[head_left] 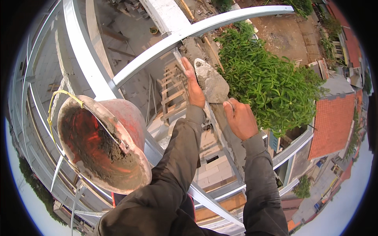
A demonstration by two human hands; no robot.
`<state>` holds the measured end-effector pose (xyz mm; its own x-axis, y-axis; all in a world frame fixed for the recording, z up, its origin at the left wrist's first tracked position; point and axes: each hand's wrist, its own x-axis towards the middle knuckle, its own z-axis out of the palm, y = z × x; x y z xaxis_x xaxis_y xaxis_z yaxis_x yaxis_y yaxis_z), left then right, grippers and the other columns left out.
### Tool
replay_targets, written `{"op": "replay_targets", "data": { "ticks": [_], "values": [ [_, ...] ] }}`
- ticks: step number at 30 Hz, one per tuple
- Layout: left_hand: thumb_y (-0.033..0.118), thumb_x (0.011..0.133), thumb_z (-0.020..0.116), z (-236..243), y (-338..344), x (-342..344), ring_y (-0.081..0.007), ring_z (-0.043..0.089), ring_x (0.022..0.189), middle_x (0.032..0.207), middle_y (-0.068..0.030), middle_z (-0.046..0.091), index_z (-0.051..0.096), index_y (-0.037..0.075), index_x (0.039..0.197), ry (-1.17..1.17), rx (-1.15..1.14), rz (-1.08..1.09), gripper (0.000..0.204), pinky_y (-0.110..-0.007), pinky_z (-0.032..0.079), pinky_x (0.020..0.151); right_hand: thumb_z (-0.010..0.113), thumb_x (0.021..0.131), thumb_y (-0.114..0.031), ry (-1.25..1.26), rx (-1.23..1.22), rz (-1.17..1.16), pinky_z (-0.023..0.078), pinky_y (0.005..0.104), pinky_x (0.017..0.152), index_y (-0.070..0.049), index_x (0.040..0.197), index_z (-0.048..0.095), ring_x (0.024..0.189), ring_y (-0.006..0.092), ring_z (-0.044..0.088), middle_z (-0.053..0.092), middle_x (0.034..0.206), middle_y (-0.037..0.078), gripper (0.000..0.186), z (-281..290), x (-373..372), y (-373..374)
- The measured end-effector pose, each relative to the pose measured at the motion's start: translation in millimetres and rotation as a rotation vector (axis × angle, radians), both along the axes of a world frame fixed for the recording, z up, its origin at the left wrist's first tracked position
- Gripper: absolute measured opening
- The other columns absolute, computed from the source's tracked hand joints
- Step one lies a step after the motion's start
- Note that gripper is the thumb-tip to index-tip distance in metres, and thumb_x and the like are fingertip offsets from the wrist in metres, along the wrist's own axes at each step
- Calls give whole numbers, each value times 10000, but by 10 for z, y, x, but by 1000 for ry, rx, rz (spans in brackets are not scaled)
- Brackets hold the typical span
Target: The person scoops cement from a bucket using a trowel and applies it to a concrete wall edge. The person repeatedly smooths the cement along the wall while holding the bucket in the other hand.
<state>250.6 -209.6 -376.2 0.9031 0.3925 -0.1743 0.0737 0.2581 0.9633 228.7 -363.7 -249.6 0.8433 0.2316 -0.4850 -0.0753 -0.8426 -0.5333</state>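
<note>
My right hand [240,118] grips the handle of a trowel [210,80] whose blade carries grey mortar, held up over the top of a grey block wall [220,129]. My left hand [193,84] is flat with fingers together, pressed against the left side of the trowel blade and the wall top. Both forearms wear dark olive sleeves. At my left hangs an orange bucket [130,114] with wet mortar inside and a yellow cord on its rim.
Curved light steel roof beams [90,63] cross the view above and below my arms. A wooden ladder [171,92] leans below. A dense green tree [267,78] and orange tiled roofs [332,122] lie far below at right.
</note>
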Motion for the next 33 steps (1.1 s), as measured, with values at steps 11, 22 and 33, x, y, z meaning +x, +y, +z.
{"op": "replay_targets", "data": {
  "ticks": [11,22,33],
  "values": [
    [823,993,192,-36,-63,-128,-263,131,1592,1741,-142,94,22,67,1681,-49,-161,3,1036,-381,53,1289,520,1057,-329,-245,67,34,471,550,704,35,933,652,764,515,608,621,789,296,406,20,513,439],
    [844,972,138,7,-148,-365,-283,-93,1611,1746,-123,-123,-62,68,1667,65,-58,-69,1061,-410,-49,1290,477,1095,-363,511,508,-492,433,269,444,43,1054,662,513,82,535,572,685,16,448,501,575,-175],
    [564,1088,342,169,-307,-509,-322,164,1555,1676,-199,166,203,19,1616,164,129,88,772,-424,188,1259,474,1102,-364,695,414,-590,406,267,382,15,1006,686,433,110,498,575,630,18,445,371,79,-597]
  ]
}}
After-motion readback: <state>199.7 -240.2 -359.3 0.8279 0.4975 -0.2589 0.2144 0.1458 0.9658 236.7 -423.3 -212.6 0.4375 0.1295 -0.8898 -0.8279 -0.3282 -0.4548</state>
